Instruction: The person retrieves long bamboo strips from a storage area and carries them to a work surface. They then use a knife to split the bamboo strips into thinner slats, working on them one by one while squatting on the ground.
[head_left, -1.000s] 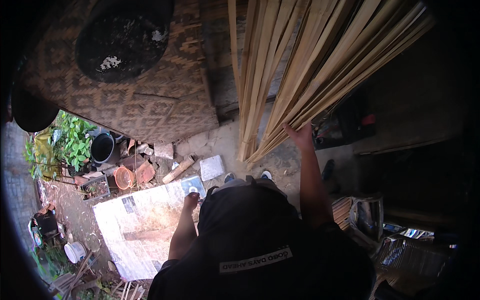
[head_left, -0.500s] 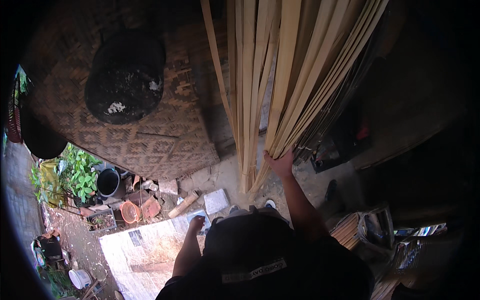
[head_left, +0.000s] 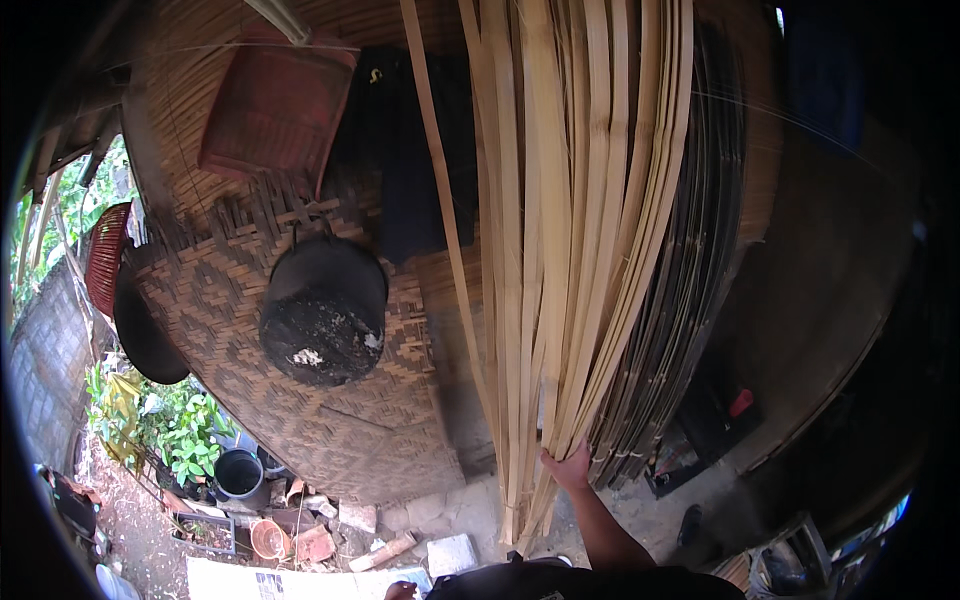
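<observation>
Pale bamboo strips [head_left: 552, 170]: fanned toward 12 o'clock, lower ends near 6 o'clock. Right hand [head_left: 568, 467]: at 5 o'clock, fingers gripping the strips' lower portion. Left hand [head_left: 400, 591]: between 6 and 7 o'clock, partly cut off; finger state cannot be determined. Black bucket [head_left: 325, 315]: at 9 o'clock

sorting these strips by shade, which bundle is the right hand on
The pale bundle: the right hand grips its lower right edge. The dark bundle, farther right, is much darker.
</observation>
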